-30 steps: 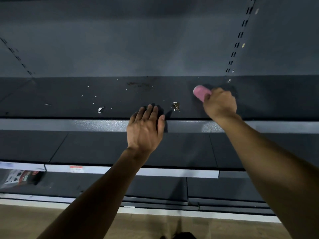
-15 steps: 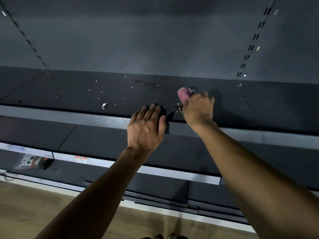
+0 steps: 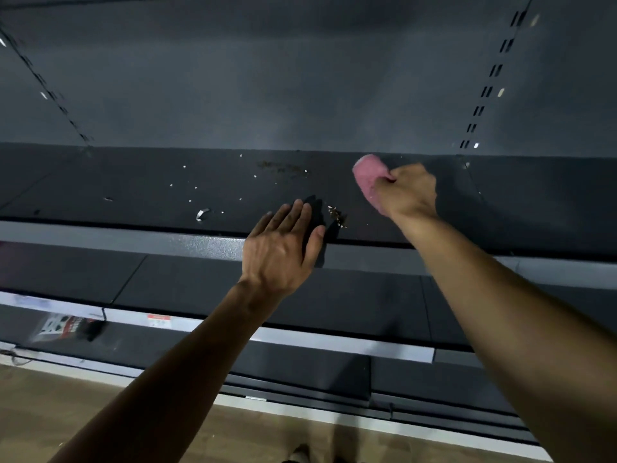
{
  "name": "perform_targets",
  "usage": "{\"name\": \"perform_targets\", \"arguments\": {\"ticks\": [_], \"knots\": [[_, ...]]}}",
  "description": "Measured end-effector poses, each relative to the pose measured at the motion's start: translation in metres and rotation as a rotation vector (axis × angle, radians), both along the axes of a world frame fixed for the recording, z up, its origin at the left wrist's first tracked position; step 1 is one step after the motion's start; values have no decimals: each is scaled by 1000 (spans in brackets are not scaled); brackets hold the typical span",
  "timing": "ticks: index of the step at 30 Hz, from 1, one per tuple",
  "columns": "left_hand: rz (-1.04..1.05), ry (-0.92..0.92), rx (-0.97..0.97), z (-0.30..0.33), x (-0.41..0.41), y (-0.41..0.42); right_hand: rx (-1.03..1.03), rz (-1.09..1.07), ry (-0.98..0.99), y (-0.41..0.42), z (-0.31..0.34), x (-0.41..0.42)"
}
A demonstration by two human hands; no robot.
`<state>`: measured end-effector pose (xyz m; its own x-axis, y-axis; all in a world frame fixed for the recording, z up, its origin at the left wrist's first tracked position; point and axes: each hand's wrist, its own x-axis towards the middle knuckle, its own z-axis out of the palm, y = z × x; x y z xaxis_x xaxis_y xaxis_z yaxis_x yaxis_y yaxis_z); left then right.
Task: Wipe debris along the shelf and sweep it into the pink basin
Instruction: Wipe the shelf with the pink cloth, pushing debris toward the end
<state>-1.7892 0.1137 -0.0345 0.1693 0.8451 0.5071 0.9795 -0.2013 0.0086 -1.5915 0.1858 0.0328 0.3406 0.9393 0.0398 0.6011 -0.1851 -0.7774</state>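
Note:
My right hand (image 3: 405, 192) grips a pink cloth (image 3: 367, 180) and presses it on the dark shelf (image 3: 133, 182), near the back. A small heap of brownish debris (image 3: 336, 215) lies close to the shelf's front edge, between my two hands. My left hand (image 3: 280, 248) is flat with straight fingers, resting over the shelf's front lip just left of that heap. White crumbs (image 3: 193, 188) and a curled white scrap (image 3: 202, 214) are scattered further left. A brown smear (image 3: 283, 167) marks the back of the shelf. The pink basin is not in view.
Lower dark shelves (image 3: 200, 289) with pale price strips (image 3: 300, 339) step out below. A red and white package (image 3: 63, 327) lies on a lower shelf at the left. Slotted uprights (image 3: 490, 81) run up the grey back panel. Wooden floor (image 3: 83, 402) shows at the bottom.
My right hand with the pink cloth swept left to the debris heap, then moved back right and toward the shelf's rear. My left hand stayed at the front lip.

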Motion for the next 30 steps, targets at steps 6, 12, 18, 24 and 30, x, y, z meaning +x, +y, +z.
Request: {"name": "perform_targets", "arguments": {"ticks": [6, 12, 18, 24, 30], "knots": [[-75, 6, -21, 7, -2, 21, 119, -222, 3, 6, 22, 46], [-107, -67, 35, -3, 0, 22, -43, -210, -290, 18, -17, 27], [-105, -100, 33, -3, 1, 24, -81, -164, -396, 20, -30, 5], [-101, -114, 34, -5, 0, 25, 21, -126, -351, 14, -35, -25], [-93, -114, 16, -3, 0, 24, 101, -17, -303, 20, -34, -21]]}}
